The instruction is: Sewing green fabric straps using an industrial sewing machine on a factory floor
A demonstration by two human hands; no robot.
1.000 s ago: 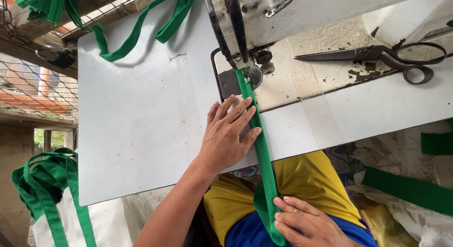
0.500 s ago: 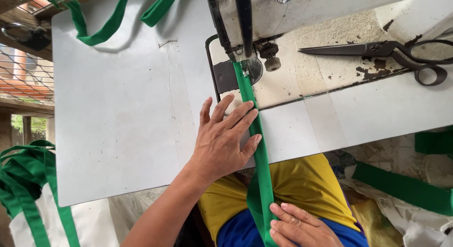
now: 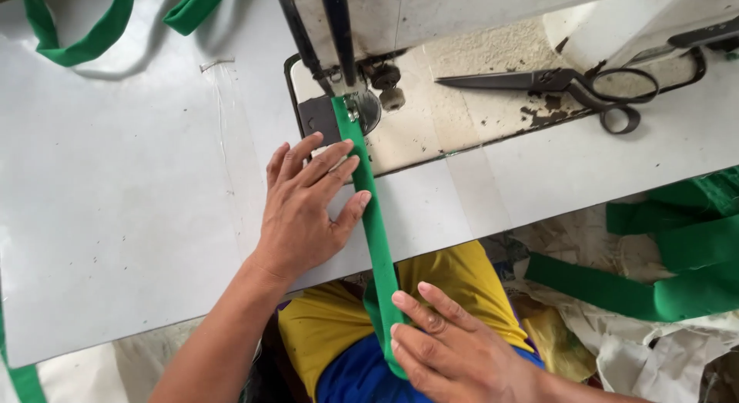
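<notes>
Table (image 3: 115, 218): a wide white sheet is spreading across most of the view, carrying the machine and the work.
Sewing machine (image 3: 462, 10): its worn cream body is standing at the top edge, with dark bars coming down to the presser foot (image 3: 356, 109).
Loose strips: more green webbing (image 3: 677, 272) is lying heaped below the table edge on the right, and another length (image 3: 92, 37) is curling over the table's top left corner.
Scissors (image 3: 570, 87): dark shears are lying on the machine bed, right of the needle, blades pointing left.
Green strap (image 3: 373, 218): it is running straight from under the presser foot, over the table's near edge and down to the lap.
Left hand (image 3: 308, 210): it is lying flat and spread on the table, fingertips and thumb pressing against the strap's left edge, clasping nothing.
Right hand (image 3: 454, 349): it is resting below the table edge, fingers laid over the strap's lower end; a closed pinch cannot be told.
</notes>
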